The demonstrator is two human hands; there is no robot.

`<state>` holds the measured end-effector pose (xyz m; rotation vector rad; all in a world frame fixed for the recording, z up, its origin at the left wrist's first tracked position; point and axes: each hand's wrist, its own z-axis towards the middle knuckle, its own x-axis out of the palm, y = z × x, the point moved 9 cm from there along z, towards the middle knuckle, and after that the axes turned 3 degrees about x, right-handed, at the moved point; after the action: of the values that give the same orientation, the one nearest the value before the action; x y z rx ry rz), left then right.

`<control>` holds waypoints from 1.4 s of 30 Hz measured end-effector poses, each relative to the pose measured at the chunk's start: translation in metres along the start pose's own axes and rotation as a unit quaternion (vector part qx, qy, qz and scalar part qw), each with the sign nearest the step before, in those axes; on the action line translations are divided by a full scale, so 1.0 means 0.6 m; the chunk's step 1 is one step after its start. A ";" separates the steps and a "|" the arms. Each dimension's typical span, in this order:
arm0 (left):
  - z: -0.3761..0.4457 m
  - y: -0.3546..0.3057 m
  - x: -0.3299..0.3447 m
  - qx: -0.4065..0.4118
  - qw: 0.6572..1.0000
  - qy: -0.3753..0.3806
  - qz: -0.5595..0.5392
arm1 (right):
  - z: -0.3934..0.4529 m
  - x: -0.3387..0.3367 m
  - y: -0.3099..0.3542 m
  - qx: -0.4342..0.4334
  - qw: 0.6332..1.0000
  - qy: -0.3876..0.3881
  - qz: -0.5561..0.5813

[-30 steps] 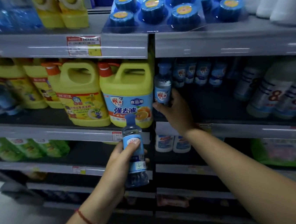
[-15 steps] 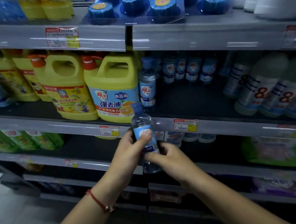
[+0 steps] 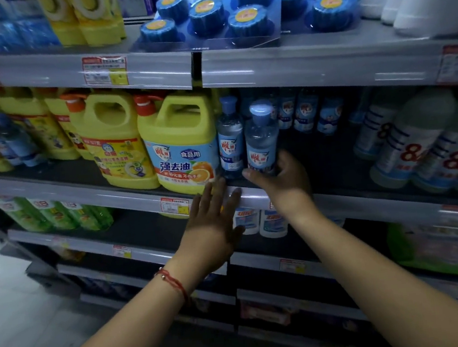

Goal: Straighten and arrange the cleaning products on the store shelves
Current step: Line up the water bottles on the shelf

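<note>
**Clear bottle being set at the shelf front**

A clear, blue-capped detergent bottle (image 3: 261, 138) is grasped low by the right hand (image 3: 282, 180) and stood beside its twin (image 3: 230, 139), just above the flat, released left hand (image 3: 213, 225). Judged next: letting go and squaring the glossy label. The smooth, rounded plastic may slip.

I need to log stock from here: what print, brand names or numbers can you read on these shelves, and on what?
"强去油" and "食品用": front label of the yellow handled detergent jug.
"8": large digit on the white bottles with blue stripes.
"蓝洁灵": partly cut off, header of the blue toilet-block blister card.
Too blurred to read: small clear blue-capped bottle held by the right hand, shelf price tags.
</note>
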<state>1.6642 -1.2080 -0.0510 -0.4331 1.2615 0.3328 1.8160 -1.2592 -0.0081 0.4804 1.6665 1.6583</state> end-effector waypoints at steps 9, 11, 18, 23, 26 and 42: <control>0.001 0.018 0.056 -0.022 0.999 0.034 0.018 | 0.032 0.020 -0.002 -0.019 0.996 -0.010 -0.085; 0.000 0.016 0.050 -0.027 0.999 0.033 0.018 | 0.032 0.022 -0.002 -0.021 0.995 -0.004 -0.099; -0.011 0.021 0.013 -0.027 0.999 0.008 0.023 | 0.002 0.021 0.002 0.018 0.990 0.046 -0.132; -0.046 0.090 -0.033 -0.121 0.990 0.055 0.051 | -0.074 -0.003 0.028 0.000 0.945 0.122 -0.305; -0.064 0.134 -0.061 -0.132 0.988 0.050 0.070 | -0.110 0.039 0.073 -0.079 0.896 0.168 -0.403; -0.252 0.590 -0.190 -0.214 0.971 -0.006 0.109 | -0.144 0.596 0.181 -0.229 0.813 0.299 -0.443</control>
<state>1.3396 -0.9731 -0.0238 -0.6593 1.2266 0.8019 1.4912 -1.0552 0.0073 -1.0252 1.4220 1.4163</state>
